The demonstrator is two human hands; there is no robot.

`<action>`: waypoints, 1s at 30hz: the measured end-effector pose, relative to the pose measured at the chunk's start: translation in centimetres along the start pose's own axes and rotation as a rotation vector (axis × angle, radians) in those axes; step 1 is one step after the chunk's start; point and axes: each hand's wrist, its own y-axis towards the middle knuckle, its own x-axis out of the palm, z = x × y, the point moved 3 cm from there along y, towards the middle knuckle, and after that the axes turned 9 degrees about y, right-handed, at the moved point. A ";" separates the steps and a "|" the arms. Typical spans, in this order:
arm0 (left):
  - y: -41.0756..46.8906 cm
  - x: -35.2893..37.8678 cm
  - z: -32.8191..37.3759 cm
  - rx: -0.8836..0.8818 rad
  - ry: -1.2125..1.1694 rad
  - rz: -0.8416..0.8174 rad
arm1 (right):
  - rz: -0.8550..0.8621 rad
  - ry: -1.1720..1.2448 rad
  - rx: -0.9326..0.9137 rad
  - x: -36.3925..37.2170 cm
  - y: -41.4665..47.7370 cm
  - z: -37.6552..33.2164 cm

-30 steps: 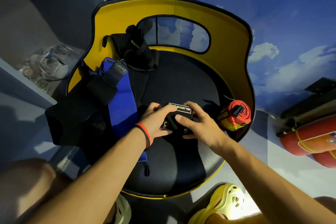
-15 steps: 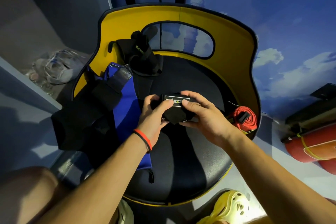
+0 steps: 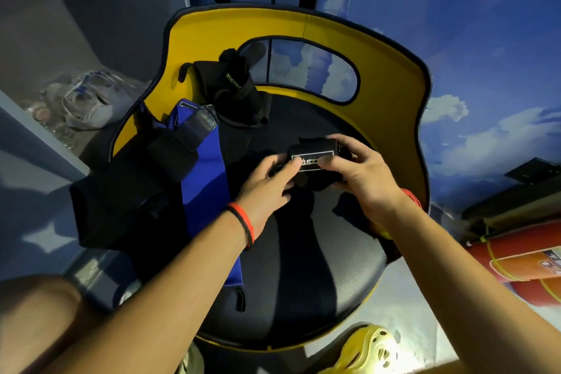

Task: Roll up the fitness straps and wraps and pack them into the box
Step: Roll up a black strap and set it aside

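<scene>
Head view: I see the black wrap (image 3: 312, 161) rolled into a tight bundle with its white-edged label facing up. It is held just above the chair seat (image 3: 303, 267), between both hands.

- **Hands:** The left hand (image 3: 267, 185) pinches the roll's left end, fingers curled under and thumb on the label. The right hand (image 3: 361, 173) curls over the right end, gripping it.
- **This roll:** I judge it nearly done, probably being tightened or fastened.
- **Left to roll:** The blue strap (image 3: 203, 167) lies flat along the seat's left side, over a loose black fabric pile (image 3: 121, 191) that hangs off the edge. A lettered black wrap (image 3: 236, 91) sits bunched against the yellow chair back (image 3: 388, 85).
- **Red strap:** A sliver of the red strap (image 3: 410, 196) shows behind the right wrist. I cannot tell if it is rolled.
- **Progress:** I'd call it early to midway, with rolling under way and packing not started.
- **Containers:** I can't make out any box, so nothing is visibly packed. A clear plastic bag (image 3: 88, 100) sits on the ledge to the left, and its contents are too blurred to tell.
</scene>
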 end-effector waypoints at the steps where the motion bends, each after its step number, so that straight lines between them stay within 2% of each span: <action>1: 0.0 0.0 -0.2 -0.033 0.018 -0.007 | 0.021 -0.136 -0.068 -0.5 0.3 -0.2; 4: 0.2 0.0 -1.1 -0.072 0.050 0.002 | 0.043 -0.619 -0.222 -1.7 1.1 -1.0; 6: 0.4 0.0 -1.5 -0.089 0.063 0.002 | 0.035 -0.859 -0.276 -2.4 1.5 -1.5; 10: 1.0 0.1 -1.6 -0.106 0.090 0.000 | 0.051 -1.140 -0.297 -4.6 2.2 -2.4; 17: 1.6 1.7 -2.4 -0.131 0.162 -0.040 | 0.100 -1.358 -0.299 -8.9 2.2 -1.8; 20: 1.7 2.6 -2.6 -0.140 0.183 -0.060 | 0.114 -1.289 -0.292 -10.2 2.2 -1.8; 24: 1.7 3.3 -2.7 -0.152 0.221 -0.074 | 0.173 -1.115 -0.448 -10.9 2.1 -2.6; 26: 1.7 3.5 -2.8 -0.157 0.239 -0.080 | 0.162 -1.147 -0.476 -11.1 2.5 -2.9; 30: 1.6 3.5 -3.1 -0.169 0.260 -0.093 | 0.062 -1.315 -0.358 -11.9 3.1 -2.0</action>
